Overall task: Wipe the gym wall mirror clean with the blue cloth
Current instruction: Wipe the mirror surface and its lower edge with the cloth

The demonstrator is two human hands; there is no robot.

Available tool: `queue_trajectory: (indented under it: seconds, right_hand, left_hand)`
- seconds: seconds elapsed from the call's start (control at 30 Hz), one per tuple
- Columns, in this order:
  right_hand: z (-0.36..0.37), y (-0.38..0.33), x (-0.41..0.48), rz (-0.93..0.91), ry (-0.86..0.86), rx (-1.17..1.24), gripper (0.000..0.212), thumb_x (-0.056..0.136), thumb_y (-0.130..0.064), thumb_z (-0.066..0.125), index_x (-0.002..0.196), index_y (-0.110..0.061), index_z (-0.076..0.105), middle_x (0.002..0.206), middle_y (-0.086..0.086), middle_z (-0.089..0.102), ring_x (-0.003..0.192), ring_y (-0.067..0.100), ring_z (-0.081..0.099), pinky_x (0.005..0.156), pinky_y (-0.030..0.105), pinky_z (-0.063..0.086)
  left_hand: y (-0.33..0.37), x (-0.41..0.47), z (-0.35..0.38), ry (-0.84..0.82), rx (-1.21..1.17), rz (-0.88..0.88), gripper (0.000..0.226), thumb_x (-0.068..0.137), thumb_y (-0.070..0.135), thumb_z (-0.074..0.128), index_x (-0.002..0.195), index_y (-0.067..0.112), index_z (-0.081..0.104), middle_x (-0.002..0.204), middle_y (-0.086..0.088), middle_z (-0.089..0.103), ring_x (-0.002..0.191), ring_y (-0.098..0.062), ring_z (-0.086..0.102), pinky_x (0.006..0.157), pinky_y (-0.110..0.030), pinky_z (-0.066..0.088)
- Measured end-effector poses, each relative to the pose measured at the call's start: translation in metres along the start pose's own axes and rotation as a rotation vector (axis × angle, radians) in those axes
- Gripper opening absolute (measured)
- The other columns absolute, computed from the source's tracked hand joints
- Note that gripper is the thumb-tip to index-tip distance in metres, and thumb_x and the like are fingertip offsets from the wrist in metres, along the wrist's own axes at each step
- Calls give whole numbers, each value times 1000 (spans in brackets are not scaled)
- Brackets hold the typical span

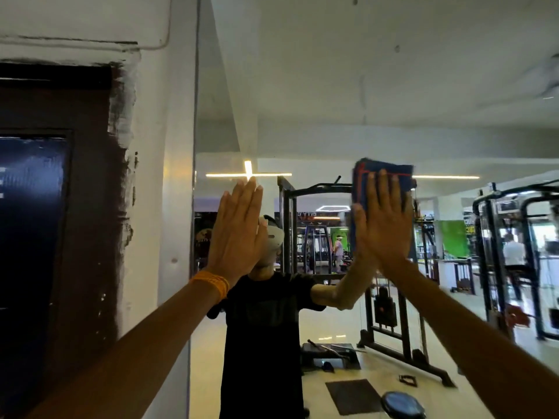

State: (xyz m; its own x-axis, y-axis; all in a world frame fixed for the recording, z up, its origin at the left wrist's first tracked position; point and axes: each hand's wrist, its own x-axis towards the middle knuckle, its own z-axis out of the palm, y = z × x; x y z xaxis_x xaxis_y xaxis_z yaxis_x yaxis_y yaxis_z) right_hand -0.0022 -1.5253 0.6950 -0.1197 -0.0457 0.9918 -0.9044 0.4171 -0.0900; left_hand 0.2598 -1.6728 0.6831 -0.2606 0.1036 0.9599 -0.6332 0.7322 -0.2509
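Both forearms (145, 346) raised, my left grip (239, 228) rests flat, fingers straight, on the gym mirror (332, 86) while my right grip (382, 225), palm spread, presses the blue cloth (358, 186) to the glass.

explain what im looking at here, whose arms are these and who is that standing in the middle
There is no machine here. It is one picture from a camera worn on a person's head, so the two bare arms reaching up are the wearer's own.

They face a wall mirror. The figure in the black shirt is the wearer's reflection, and the gym machines are reflections too.

The right hand presses a folded blue cloth flat against the glass with straight fingers. The left hand, with orange bands at the wrist, is held flat and open at the glass and holds nothing. I cannot tell whether it touches.

Left of the mirror are a white wall and a dark door.
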Motion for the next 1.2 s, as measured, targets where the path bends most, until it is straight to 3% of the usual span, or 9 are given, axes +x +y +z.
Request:
queue_trajectory:
  seconds: [0.17,0.37,0.57,0.73,0.8,0.93,1.0,1.13,1.2]
  right_hand:
    - [5,11,-61,-808,-169,-120,66,110,-54,13,166,-20,10,174,8,8,161,29,6,129,53,2]
    - [0,42,-4,-43,-24,17,67,109,-57,9,165,-22,3,173,6,3,160,25,0,129,47,-2]
    - [5,37,-63,-836,-191,-105,66,110,-54,15,166,-21,4,174,6,4,161,26,1,129,51,-2]
    - [-1,60,-5,-53,-46,34,67,109,-57,9,165,-21,7,173,8,8,160,26,2,129,49,-2]
    - [6,32,-42,-161,-99,-40,71,108,-55,22,166,-19,3,174,10,-1,160,29,-3,129,54,-1]
    - [7,45,-94,-848,-185,-42,66,110,-51,24,167,-22,7,174,5,6,161,26,3,129,51,-1]
    - [11,74,-61,-738,-144,-117,65,110,-54,12,166,-23,-1,174,6,8,161,26,3,129,51,0]
    - [0,83,-32,-54,-49,47,67,109,-56,6,166,-19,8,174,8,8,161,27,4,129,48,-1]
    - [5,51,-68,-130,-59,5,67,109,-53,12,165,-18,7,173,9,6,161,27,-1,129,49,-1]
  left_hand:
    - [30,9,15,-48,53,11,64,105,37,29,163,10,21,172,-13,13,160,-31,7,129,-53,10]
    - [34,6,20,-59,145,8,65,107,37,27,164,10,14,172,-15,12,160,-34,6,128,-58,13]
    - [34,5,20,-40,156,5,66,107,37,29,164,7,13,172,-16,9,160,-34,4,129,-56,9]
    - [36,-1,23,-5,136,12,67,106,32,35,164,8,13,172,-15,9,160,-33,5,129,-55,6]
    - [38,-1,23,2,127,9,68,105,29,40,164,9,12,172,-16,10,160,-34,5,129,-55,6]
    - [46,-9,24,-4,84,-24,69,105,29,41,164,9,12,172,-15,10,160,-33,5,128,-57,9]
    - [53,-19,26,-10,78,10,68,105,30,39,164,9,13,172,-14,9,160,-32,4,129,-56,9]
    - [64,-28,30,-9,58,-11,65,105,32,32,163,6,18,172,-14,12,160,-31,5,130,-51,4]
    - [69,-27,32,-6,63,-44,66,105,32,35,163,6,19,172,-15,13,160,-32,6,130,-52,4]
